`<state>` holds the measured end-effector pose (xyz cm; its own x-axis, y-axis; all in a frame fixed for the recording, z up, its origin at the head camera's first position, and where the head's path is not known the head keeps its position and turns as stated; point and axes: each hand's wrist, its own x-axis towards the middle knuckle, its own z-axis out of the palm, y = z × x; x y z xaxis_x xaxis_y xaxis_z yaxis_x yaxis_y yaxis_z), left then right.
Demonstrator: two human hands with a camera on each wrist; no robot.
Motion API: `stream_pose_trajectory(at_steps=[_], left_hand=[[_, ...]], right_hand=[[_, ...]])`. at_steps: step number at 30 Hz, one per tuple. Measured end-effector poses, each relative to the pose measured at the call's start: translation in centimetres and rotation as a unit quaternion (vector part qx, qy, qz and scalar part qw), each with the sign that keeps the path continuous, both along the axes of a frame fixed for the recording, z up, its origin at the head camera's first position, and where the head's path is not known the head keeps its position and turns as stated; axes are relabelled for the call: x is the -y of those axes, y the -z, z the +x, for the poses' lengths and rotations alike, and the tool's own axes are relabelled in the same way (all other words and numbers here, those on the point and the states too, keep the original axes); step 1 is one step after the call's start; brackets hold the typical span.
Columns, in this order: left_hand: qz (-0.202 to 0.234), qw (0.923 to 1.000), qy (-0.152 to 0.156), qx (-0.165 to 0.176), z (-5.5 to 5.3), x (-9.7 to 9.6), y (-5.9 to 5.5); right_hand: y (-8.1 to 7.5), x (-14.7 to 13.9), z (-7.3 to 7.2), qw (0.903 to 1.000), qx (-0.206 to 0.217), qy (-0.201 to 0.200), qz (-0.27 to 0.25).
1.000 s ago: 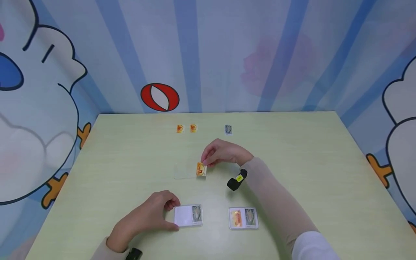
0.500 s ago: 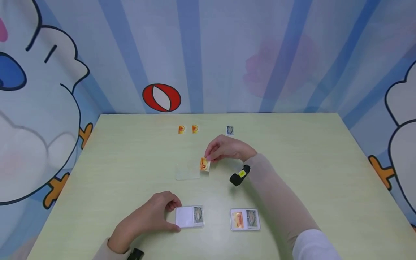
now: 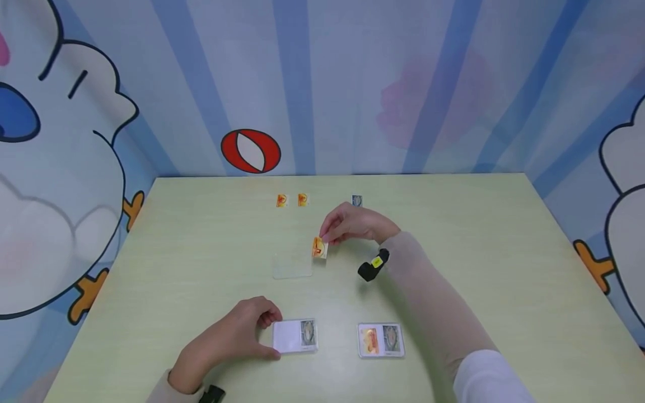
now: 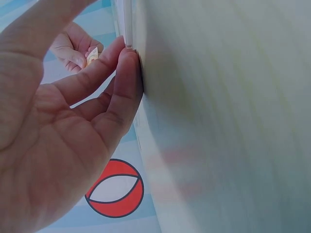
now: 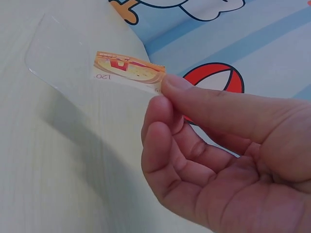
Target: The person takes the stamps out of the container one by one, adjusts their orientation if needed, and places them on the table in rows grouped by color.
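Observation:
My right hand (image 3: 355,223) pinches an orange-and-white postage stamp (image 3: 319,247) by a corner, between thumb and forefinger, above the table. In the right wrist view that stamp (image 5: 124,70) shows a printed 1.20, upside down. My left hand (image 3: 237,333) holds a flat clear case (image 3: 287,337) at its left end, thumb at the near corner and fingers at the far one. A white backing fills the case, with a grey stamp (image 3: 308,333) at its right side. Left of the pinched stamp lies a clear plastic lid (image 3: 292,267), flat on the table.
A second clear case (image 3: 379,354) lies to the right, with an orange stamp and a grey stamp inside. Along the table's (image 3: 453,212) far side are two orange stamps (image 3: 282,200) and a grey stamp (image 3: 356,200), partly behind my right hand. A patterned backdrop rises behind.
My right hand has moved away from me and slightly right with the stamp, off the clear lid's edge. The left hand stays at the case.

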<state>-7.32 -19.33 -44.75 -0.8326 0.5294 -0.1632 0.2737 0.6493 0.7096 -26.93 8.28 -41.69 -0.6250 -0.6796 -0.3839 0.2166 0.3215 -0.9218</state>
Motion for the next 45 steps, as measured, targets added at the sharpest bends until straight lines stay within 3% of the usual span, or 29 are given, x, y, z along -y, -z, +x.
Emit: stream_pose_trajectory(at_steps=[7,16,45], left_hand=[[0.000,1.0000,-0.002,-0.003,0.1,0.0,0.1],[0.005,1.0000,-0.001,-0.008,0.1,0.1,0.2],[0.020,0.9997,0.006,-0.014,0.1,0.4,0.2]], right_hand=[[-0.3,0.0,-0.7,1.0000,-0.003,-0.006,-0.002],[-0.9,0.3,-1.6,0.9993,-0.008,0.009,0.035],[-1.6,1.2,-4.8,0.9993,-0.020,0.016,0.026]])
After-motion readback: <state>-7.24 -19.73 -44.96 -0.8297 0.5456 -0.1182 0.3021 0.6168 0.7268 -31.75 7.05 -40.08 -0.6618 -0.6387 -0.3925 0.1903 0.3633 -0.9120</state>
